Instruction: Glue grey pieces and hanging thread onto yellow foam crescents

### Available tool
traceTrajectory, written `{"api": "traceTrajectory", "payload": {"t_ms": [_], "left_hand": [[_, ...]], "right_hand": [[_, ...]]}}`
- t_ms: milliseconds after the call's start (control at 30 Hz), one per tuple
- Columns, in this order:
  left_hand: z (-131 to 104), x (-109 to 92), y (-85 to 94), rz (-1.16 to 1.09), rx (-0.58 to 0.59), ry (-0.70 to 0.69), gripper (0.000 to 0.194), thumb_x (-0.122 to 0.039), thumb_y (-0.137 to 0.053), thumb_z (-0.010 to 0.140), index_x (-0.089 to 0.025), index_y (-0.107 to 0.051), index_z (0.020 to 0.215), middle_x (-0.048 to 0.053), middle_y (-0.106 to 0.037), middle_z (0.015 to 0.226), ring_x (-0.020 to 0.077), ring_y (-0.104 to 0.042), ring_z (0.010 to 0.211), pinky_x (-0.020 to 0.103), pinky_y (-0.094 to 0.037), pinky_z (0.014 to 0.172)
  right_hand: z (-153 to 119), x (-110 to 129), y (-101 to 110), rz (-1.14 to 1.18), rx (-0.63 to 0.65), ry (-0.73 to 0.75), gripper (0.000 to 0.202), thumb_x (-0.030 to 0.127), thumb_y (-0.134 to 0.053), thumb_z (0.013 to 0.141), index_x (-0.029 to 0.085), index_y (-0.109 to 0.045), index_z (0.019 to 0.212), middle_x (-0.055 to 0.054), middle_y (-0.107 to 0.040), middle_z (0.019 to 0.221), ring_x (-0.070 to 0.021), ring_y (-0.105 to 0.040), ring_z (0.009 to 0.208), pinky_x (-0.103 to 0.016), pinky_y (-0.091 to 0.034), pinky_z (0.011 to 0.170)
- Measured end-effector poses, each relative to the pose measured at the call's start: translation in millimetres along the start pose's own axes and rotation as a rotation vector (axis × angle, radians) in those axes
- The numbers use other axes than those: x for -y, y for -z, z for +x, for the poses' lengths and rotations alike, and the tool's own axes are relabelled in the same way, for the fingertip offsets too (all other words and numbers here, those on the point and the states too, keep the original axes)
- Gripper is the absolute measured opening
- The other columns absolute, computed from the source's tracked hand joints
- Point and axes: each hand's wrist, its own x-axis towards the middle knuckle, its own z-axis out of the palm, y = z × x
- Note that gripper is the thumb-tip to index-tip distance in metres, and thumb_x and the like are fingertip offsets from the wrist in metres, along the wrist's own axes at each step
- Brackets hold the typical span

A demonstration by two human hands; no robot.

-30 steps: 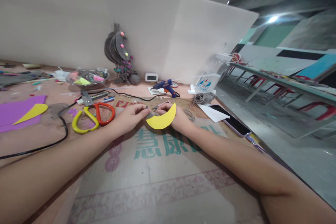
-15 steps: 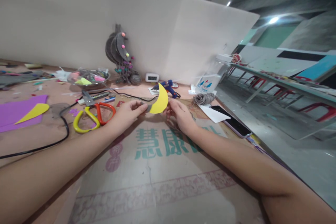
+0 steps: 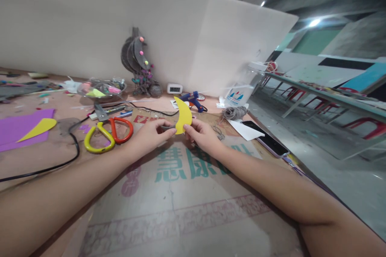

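Note:
A bright yellow paper-like crescent point(image 3: 183, 114) is held upright over the printed cardboard point(image 3: 171, 209). My right hand point(image 3: 204, 134) pinches its lower right edge between thumb and fingers. At the crescent's lower left, my left hand point(image 3: 153, 132) is closed with the thumb against its lower tip. A thin grey piece point(image 3: 167, 127) shows between that hand's thumb and fingers, partly hidden behind the crescent. How the two pieces meet cannot be seen. Behind them lies a blue glue gun point(image 3: 194, 98). Left of my left hand are scissors point(image 3: 87, 140) with yellow and orange handles.
Purple sheets point(image 3: 18, 128) with a yellow cut piece point(image 3: 39, 127) lie at left, beside a black cable point(image 3: 76, 148). A hanging grey ornament point(image 3: 137, 54), a small clock point(image 3: 175, 88) and a plastic bowl point(image 3: 102, 92) stand behind. Grey yarn point(image 3: 233, 113) and a phone point(image 3: 271, 144) lie right.
The crescent has turned and shifted slightly left and down. My right hand has moved left, and its thumb now rests on the crescent's lower edge. My left hand moved slightly right.

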Motion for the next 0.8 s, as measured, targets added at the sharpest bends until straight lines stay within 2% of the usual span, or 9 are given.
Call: {"api": "traceTrajectory", "payload": {"t_ms": [300, 500, 633, 700, 800], "left_hand": [[0.0, -0.5, 2.4, 0.077, -0.020, -0.099, 0.026, -0.038, -0.051, 0.077, -0.017, -0.066, 0.086, 0.002, -0.066, 0.077, 0.0146, -0.057, 0.066, 0.025, -0.045, 0.064], [-0.1, -1.9, 2.3, 0.034, -0.018, -0.093, 0.027, -0.037, -0.053, 0.077, -0.019, -0.066, 0.093, 0.003, -0.068, 0.090, 0.0190, -0.060, 0.081, 0.029, -0.046, 0.075], [1.6, -0.9, 2.3, -0.112, -0.018, -0.049, 0.031, -0.037, -0.056, 0.076, -0.021, -0.064, 0.101, 0.004, -0.067, 0.098, 0.0173, -0.061, 0.082, 0.027, -0.048, 0.070], [3.0, 1.7, 2.0, -0.150, -0.013, -0.029, 0.034, -0.040, -0.056, 0.076, -0.019, -0.062, 0.102, 0.004, -0.067, 0.094, 0.0161, -0.061, 0.078, 0.027, -0.048, 0.068], [5.5, 7.3, 1.2, -0.145, -0.066, -0.031, 0.036, -0.041, -0.057, 0.075, -0.015, -0.059, 0.099, 0.005, -0.065, 0.086, 0.0158, -0.059, 0.075, 0.028, -0.047, 0.069]], "right_hand": [[-1.0, 6.9, 0.7, 0.006, 0.019, -0.019, 0.025, 0.039, -0.044, 0.086, 0.016, -0.052, 0.079, 0.003, -0.051, 0.059, -0.0078, -0.045, 0.048, -0.020, -0.037, 0.047], [-0.7, 5.4, 0.8, 0.006, 0.006, -0.018, 0.026, 0.040, -0.044, 0.086, 0.017, -0.053, 0.080, 0.003, -0.052, 0.059, -0.0083, -0.045, 0.048, -0.020, -0.037, 0.047], [-0.1, 5.5, 1.3, 0.009, -0.022, -0.008, 0.026, 0.040, -0.045, 0.085, 0.017, -0.053, 0.077, 0.003, -0.051, 0.059, -0.0084, -0.045, 0.049, -0.020, -0.036, 0.047], [0.2, 6.1, 1.7, 0.025, -0.032, -0.016, 0.026, 0.040, -0.046, 0.084, 0.017, -0.052, 0.075, 0.003, -0.051, 0.058, -0.0081, -0.045, 0.048, -0.020, -0.036, 0.046], [1.0, 5.9, 2.5, 0.106, -0.066, -0.053, 0.025, 0.040, -0.047, 0.084, 0.017, -0.051, 0.075, 0.004, -0.051, 0.056, -0.0073, -0.043, 0.045, -0.019, -0.034, 0.043]]}}
